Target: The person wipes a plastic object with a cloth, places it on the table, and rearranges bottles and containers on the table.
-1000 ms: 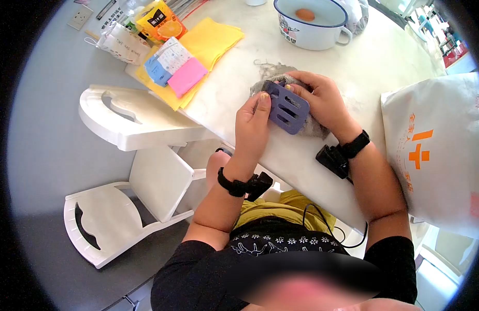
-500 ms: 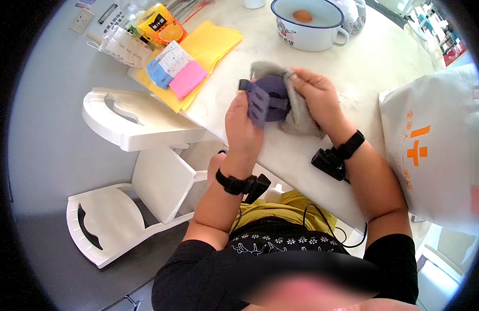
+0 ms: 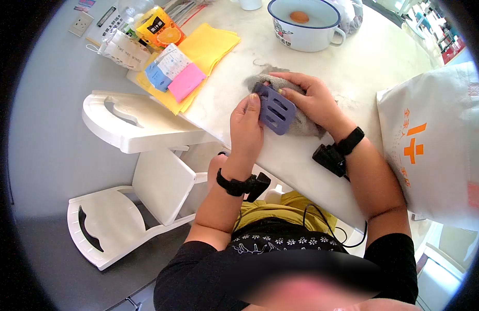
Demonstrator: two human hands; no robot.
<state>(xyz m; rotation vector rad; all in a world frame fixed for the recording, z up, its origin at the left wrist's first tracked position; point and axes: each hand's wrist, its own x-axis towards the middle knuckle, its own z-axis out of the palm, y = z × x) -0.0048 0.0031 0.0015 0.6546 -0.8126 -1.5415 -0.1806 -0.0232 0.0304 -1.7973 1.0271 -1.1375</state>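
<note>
My left hand (image 3: pixel 245 123) pinches the upper left edge of a purple-grey folding phone stand (image 3: pixel 282 120), its slotted plate facing up toward me. A fuzzy grey cloth (image 3: pixel 308 126) lies behind and to the right of the stand, bunched up just above the tabletop. My right hand (image 3: pixel 316 99) is closed on the cloth, with its thumb near the stand's top edge and its fingers over the cloth's upper side. The stand's rear part is hidden by the slotted plate and the cloth.
A white enamel pot (image 3: pixel 304 36) with a round brown item inside stands at the back. Yellow cloths (image 3: pixel 211 44) with a pink packet (image 3: pixel 186 83) lie left, beside an orange juice carton (image 3: pixel 160 28). A large white bag (image 3: pixel 431 135) is right; white chairs (image 3: pixel 164 184) are left.
The stand has turned so its slotted plate now faces me and covers the wide part behind it. My right hand has moved left with the cloth, closer to the stand's top.
</note>
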